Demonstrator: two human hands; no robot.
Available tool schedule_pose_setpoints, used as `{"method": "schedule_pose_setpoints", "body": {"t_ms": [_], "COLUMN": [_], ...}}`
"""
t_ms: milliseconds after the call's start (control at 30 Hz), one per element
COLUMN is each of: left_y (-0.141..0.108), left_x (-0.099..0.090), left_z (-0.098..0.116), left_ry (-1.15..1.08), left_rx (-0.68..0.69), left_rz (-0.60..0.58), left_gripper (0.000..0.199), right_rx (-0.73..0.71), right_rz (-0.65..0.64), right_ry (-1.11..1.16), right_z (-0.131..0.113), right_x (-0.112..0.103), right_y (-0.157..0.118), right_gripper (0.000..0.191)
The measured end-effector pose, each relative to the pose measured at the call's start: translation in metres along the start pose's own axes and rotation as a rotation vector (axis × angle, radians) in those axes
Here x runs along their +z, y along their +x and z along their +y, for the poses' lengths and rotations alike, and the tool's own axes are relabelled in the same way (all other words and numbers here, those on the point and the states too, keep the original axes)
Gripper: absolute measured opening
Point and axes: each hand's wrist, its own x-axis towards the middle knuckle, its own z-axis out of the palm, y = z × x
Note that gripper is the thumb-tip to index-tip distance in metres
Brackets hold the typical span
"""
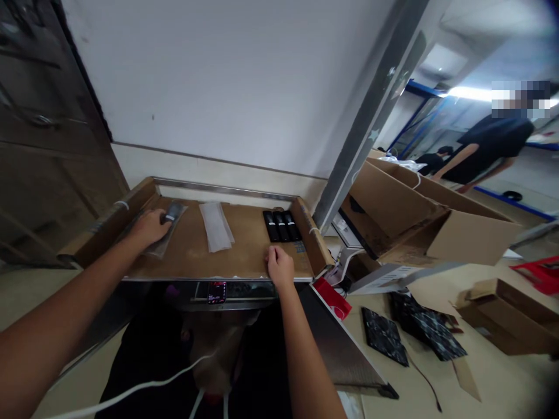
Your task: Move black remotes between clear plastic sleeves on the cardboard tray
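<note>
My left hand (151, 227) is closed around a black item (174, 210) with a small white label, at the left end of a cardboard-lined tray (192, 262). Clear plastic lies around and under this item. A stack of clear plastic sleeves (216, 227) rests flat in the middle of the tray. To the right, several black flat items (282, 226) with white labels lie side by side. My right hand (280, 266) rests by the tray's front edge, just below those items, its fingers curled in with nothing visible in them.
Cardboard walls (312, 233) border the tray's sides, and a white wall rises behind. Under the tray a phone (217, 292) lies on a shelf. Large open cartons (402, 203) stand at right, with black panels (384, 336) on the floor. A person (489, 139) stands beyond.
</note>
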Motion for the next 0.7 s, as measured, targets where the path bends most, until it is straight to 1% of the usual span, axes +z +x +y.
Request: {"method": "schedule_pose_setpoints", "body": {"t_ms": [67,100,167,233,300,400,433,500,567,600,667,700], "left_y": [-0.013,-0.019,-0.029,-0.031,-0.027,-0.02,-0.02,-0.024,-0.032,-0.037,-0.045,-0.048], "left_x": [0.0,0.002,0.009,0.016,0.019,0.019,0.02,0.028,0.043,0.054,0.076,0.086], "left_z": [-0.004,-0.005,-0.007,-0.009,-0.011,-0.01,-0.007,0.002,0.014,0.02,0.03,0.033], "left_ry": [0.279,0.381,0.468,0.486,0.465,0.44,0.433,0.382,0.242,0.142,-0.069,-0.134], "left_rx": [0.131,0.188,0.267,0.287,0.276,0.255,0.267,0.337,0.407,0.412,0.341,0.31], "left_rz": [0.021,0.017,-0.012,-0.048,-0.04,-0.012,0.013,0.062,0.06,0.033,-0.013,-0.021], "left_gripper": [0.027,0.031,0.033,0.028,0.025,0.03,0.032,0.035,0.033,0.032,0.029,0.029], "right_rx": [0.004,0.006,0.016,0.031,0.043,0.053,0.056,0.055,0.009,-0.037,-0.129,-0.151], "right_rz": [0.033,0.044,0.05,0.045,0.04,0.035,0.031,0.056,0.145,0.193,0.243,0.233], "right_ry": [-0.092,-0.132,-0.189,-0.22,-0.236,-0.246,-0.246,-0.249,-0.273,-0.298,-0.369,-0.411], "right_z": [-0.002,-0.003,-0.006,-0.007,-0.007,-0.006,-0.006,-0.006,-0.007,-0.008,-0.011,-0.012], "right_x": [0.003,0.004,0.006,0.008,0.009,0.01,0.011,0.014,0.018,0.02,0.025,0.028], "right_y": [-0.002,-0.003,-0.003,-0.002,-0.001,-0.001,-0.002,-0.001,0.001,0.004,0.014,0.02], "right_gripper": [0.038,0.037,0.036,0.034,0.031,0.03,0.03,0.027,0.025,0.029,0.043,0.046]}}
